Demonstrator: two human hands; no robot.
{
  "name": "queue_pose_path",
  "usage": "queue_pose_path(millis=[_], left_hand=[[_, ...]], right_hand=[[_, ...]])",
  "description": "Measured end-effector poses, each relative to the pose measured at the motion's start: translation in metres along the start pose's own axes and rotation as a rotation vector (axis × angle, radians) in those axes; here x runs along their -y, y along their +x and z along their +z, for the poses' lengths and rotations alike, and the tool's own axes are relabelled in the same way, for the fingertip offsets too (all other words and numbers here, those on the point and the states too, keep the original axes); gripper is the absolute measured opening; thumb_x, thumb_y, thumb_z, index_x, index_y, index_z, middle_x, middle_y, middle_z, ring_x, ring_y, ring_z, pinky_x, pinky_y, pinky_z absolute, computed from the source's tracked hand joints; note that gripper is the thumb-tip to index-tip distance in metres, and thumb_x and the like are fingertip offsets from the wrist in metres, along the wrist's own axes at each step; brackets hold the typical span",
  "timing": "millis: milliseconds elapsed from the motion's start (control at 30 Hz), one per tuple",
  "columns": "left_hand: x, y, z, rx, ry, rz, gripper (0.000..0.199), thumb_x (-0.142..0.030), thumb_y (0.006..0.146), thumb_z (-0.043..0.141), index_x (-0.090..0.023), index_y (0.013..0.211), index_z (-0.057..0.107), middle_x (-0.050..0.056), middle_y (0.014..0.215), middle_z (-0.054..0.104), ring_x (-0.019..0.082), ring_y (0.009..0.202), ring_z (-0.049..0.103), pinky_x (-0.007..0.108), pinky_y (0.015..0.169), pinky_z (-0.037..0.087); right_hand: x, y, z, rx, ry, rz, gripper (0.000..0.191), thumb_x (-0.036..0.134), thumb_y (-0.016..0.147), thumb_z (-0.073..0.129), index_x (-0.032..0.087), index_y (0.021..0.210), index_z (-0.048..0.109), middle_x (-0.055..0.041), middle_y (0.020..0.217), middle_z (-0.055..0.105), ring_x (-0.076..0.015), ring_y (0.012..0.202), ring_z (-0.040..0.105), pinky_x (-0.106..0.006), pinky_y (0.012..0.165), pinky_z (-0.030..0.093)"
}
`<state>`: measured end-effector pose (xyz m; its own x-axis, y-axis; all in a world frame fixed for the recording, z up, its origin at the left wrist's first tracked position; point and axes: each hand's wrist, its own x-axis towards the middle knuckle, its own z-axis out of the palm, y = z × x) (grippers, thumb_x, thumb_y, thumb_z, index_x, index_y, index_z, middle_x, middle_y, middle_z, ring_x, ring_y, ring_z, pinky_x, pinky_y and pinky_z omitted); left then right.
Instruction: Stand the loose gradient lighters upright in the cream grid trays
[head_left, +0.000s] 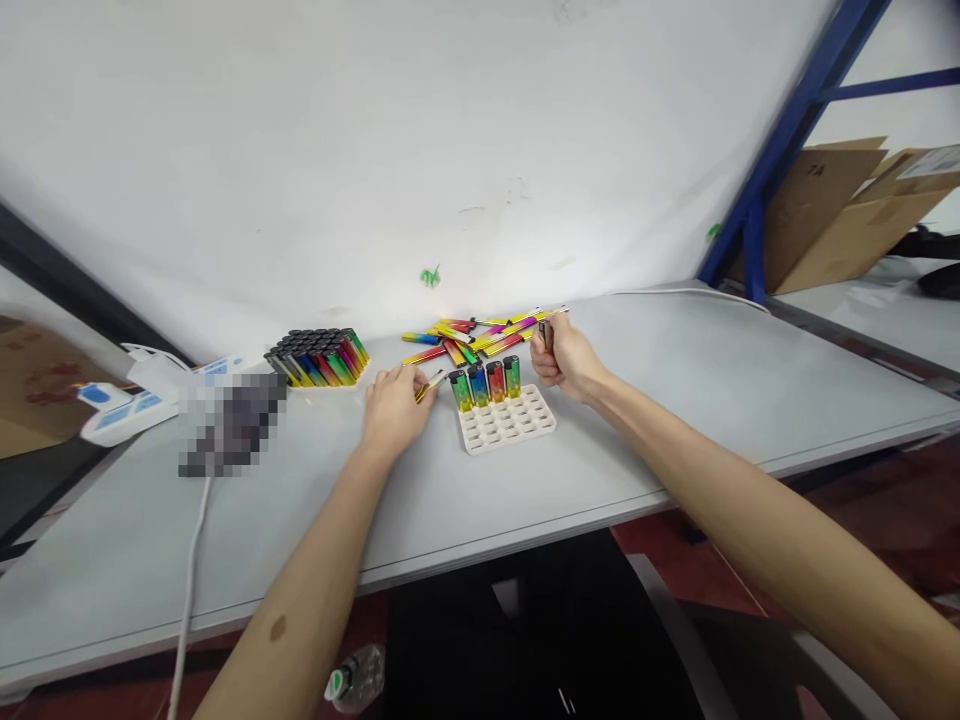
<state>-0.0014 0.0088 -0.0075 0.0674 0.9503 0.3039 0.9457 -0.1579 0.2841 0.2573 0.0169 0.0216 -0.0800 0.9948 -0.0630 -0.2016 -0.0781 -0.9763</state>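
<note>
My left hand (pixel 394 405) rests on the table, its fingers closed on a yellow lighter (pixel 430 386) whose metal end points up to the right. Held up in a fist, my right hand (pixel 571 362) grips another lighter (pixel 545 336); mostly its dark end shows, the rest being hidden by the fingers. Between the hands lies a white tray (pixel 510 432) with rows of slots. Several lighters (pixel 496 382), green, blue and red over yellow, stand upright along its back row. Behind it, loose multicoloured lighters (pixel 499 337) lie in a heap against the wall.
At the left, a second tray (pixel 330 386) is packed with upright black-topped lighters (pixel 319 355). Beyond it are a white power strip (pixel 135 412), a pixelated dark object (pixel 240 425) and a white cable (pixel 196 540). Cardboard boxes (pixel 847 215) stand behind a blue frame (pixel 776 150) at right.
</note>
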Motion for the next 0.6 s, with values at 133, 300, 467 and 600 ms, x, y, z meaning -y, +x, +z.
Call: queue_pose_path(millis=[133,300,467,600], left_hand=[[-0.0002,-0.0012,-0.0010,0.004,-0.013,0.004,0.013,-0.036,0.092,0.055,-0.024,0.094,0.060,0.009,0.104,0.071,0.032,0.109,0.057,0.048,0.095,0.043],[0.0003,-0.0014,-0.0010,0.005,-0.040,-0.009,0.022,-0.038,0.092,0.055,-0.023,0.103,0.065,0.010,0.104,0.071,0.032,0.108,0.058,0.047,0.098,0.043],[0.0008,-0.0001,0.0018,0.009,-0.038,-0.036,0.035,-0.045,0.094,0.052,-0.022,0.114,0.068,0.011,0.111,0.071,0.034,0.115,0.057,0.048,0.103,0.042],[0.0014,-0.0004,0.0031,0.022,0.008,-0.023,0.039,-0.046,0.094,0.049,-0.022,0.116,0.071,0.013,0.115,0.070,0.035,0.116,0.055,0.050,0.103,0.042]], right_hand=[[0.0005,0.0003,0.0000,-0.028,0.010,-0.004,0.044,0.054,0.094,0.039,0.023,0.062,0.034,0.0066,0.049,0.024,-0.0085,0.042,0.014,-0.022,0.040,0.009],[-0.0001,0.0018,-0.0020,-0.080,0.013,-0.001,0.052,0.063,0.095,0.037,0.023,0.062,0.035,0.0059,0.051,0.026,-0.0085,0.042,0.017,-0.023,0.040,0.011],[0.0003,0.0019,-0.0016,-0.085,0.003,0.008,0.052,0.061,0.094,0.041,0.022,0.061,0.037,0.0056,0.051,0.027,-0.0079,0.042,0.019,-0.022,0.040,0.011],[0.0022,0.0000,-0.0002,-0.063,0.016,0.005,0.048,0.053,0.095,0.038,0.022,0.059,0.036,0.0053,0.050,0.027,-0.0076,0.040,0.019,-0.022,0.041,0.010]])
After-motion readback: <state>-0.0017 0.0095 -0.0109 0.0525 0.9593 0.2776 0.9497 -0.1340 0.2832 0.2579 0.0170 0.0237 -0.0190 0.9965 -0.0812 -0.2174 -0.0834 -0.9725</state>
